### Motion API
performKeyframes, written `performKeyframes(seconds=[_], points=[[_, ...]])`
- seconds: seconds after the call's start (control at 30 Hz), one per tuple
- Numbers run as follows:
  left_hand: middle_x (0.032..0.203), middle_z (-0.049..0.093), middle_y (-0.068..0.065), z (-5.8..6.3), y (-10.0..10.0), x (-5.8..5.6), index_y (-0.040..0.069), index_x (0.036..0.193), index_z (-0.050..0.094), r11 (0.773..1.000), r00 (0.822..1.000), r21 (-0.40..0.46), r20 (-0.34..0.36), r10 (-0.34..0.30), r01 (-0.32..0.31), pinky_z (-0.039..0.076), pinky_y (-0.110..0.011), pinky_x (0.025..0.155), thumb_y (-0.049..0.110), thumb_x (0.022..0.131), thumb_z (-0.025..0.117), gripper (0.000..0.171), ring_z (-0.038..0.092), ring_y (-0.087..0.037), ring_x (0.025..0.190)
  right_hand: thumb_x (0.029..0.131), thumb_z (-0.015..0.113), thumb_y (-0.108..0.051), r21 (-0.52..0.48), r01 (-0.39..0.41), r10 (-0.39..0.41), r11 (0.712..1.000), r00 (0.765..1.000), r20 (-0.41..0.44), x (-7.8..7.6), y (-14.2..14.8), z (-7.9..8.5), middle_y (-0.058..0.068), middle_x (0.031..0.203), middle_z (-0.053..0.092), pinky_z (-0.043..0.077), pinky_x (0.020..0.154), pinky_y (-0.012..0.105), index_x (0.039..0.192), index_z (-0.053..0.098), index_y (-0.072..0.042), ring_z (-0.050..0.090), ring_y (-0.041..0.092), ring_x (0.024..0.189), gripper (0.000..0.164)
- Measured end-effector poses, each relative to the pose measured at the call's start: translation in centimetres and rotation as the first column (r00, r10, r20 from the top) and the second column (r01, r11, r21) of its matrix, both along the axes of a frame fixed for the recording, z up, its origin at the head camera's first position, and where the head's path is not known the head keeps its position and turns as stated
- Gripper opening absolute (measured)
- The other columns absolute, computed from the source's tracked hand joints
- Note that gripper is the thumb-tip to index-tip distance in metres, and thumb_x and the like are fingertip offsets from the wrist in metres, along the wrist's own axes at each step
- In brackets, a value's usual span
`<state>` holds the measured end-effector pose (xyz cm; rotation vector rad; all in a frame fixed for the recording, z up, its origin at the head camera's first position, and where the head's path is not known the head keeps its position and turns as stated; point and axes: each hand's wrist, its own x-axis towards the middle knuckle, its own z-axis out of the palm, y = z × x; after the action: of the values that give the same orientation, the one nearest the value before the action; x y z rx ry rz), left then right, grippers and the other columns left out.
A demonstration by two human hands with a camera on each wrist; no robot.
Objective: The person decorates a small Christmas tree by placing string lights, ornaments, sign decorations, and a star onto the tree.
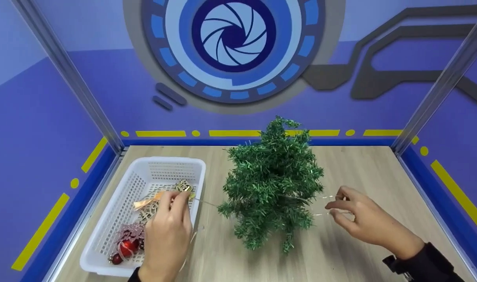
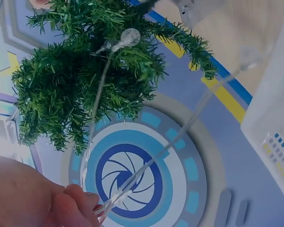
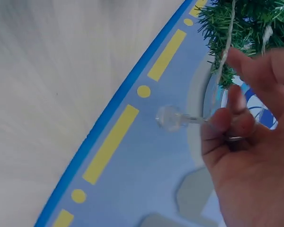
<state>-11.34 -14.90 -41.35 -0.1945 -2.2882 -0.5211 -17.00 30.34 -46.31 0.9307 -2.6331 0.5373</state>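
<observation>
A small green artificial Christmas tree (image 1: 275, 180) stands between the two hands. Strands of a clear string light (image 2: 102, 82) with round bulbs run through and around its branches. My left hand (image 1: 168, 227) pinches the clear wire at the left of the tree, in front of the basket; two strands spread from its fingertips in the left wrist view. On the tree's other side, my right hand (image 1: 365, 221) holds the same light string with curled fingers, and a clear bulb (image 3: 169, 118) sticks out beside them in the right wrist view.
A white plastic basket (image 1: 176, 166) sits at the left of the wooden table (image 1: 348, 164). Inside it lie red ornament balls (image 1: 127, 247), an orange ribbon (image 1: 148, 200) and gold patterned decorations (image 1: 183, 185). Blue printed panels with metal corner posts (image 1: 422, 90) enclose the table.
</observation>
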Motion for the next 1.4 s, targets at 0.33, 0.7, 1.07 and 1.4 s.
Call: performKeyframes(seconds=[0.33, 0.7, 1.07, 1.4], points=[[0.105, 0.067, -0.005, 0.0, -1.5, -0.9, 0.013, 0.11, 0.07, 0.996, 0.998, -0.07, 0.033, 0.051, -0.048, 0.055, -0.037, 0.045, 0.007, 0.09, 0.068, 0.022, 0.065, -0.024, 0.056, 0.086, 0.077, -0.017, 0.115, -0.079, 0.079, 0.99, 0.997, 0.007, -0.1, -0.2, 0.2, -0.012, 0.102, 0.048, 0.042, 0.071, 0.021, 0.091, 0.07, -0.039, 0.044, 0.001, 0.09, 0.023], [0.1, 0.067, -0.004, -0.4, -3.0, -1.0, 0.01, 0.105, 0.073, 0.981, 0.991, -0.187, 0.134, -0.016, 0.041, 0.054, -0.033, 0.045, -0.007, 0.079, 0.068, 0.032, 0.059, -0.022, 0.051, 0.083, 0.075, -0.006, 0.091, -0.1, 0.112, 0.991, 0.984, -0.14, 0.6, -0.8, 0.0, -0.001, 0.14, 0.055, 0.035, 0.089, 0.031, 0.089, 0.073, -0.034, 0.043, 0.015, 0.111, 0.028], [0.104, 0.064, -0.008, -1.2, -4.1, -1.4, 0.011, 0.109, 0.068, 0.98, 0.979, -0.192, 0.187, 0.087, -0.05, 0.049, -0.037, 0.039, -0.007, 0.079, 0.062, 0.035, 0.055, -0.027, 0.047, 0.088, 0.062, 0.009, -0.114, -0.306, 0.325, 0.945, 0.919, 0.225, 1.2, -0.2, -0.7, -0.019, 0.1, 0.065, 0.049, 0.073, 0.008, 0.097, 0.067, -0.035, 0.062, -0.004, 0.08, 0.046], [0.101, 0.062, -0.012, -1.7, -5.6, -1.7, 0.007, 0.11, 0.068, 0.965, 0.979, -0.248, 0.16, 0.124, -0.082, 0.04, -0.031, 0.033, -0.003, 0.084, 0.062, 0.028, 0.049, -0.022, 0.041, 0.093, 0.064, -0.003, -0.048, -0.277, 0.281, 0.96, 0.947, 0.154, 1.0, 0.0, -0.8, -0.021, 0.093, 0.062, 0.044, 0.07, 0.006, 0.1, 0.067, -0.038, 0.058, -0.007, 0.076, 0.036]])
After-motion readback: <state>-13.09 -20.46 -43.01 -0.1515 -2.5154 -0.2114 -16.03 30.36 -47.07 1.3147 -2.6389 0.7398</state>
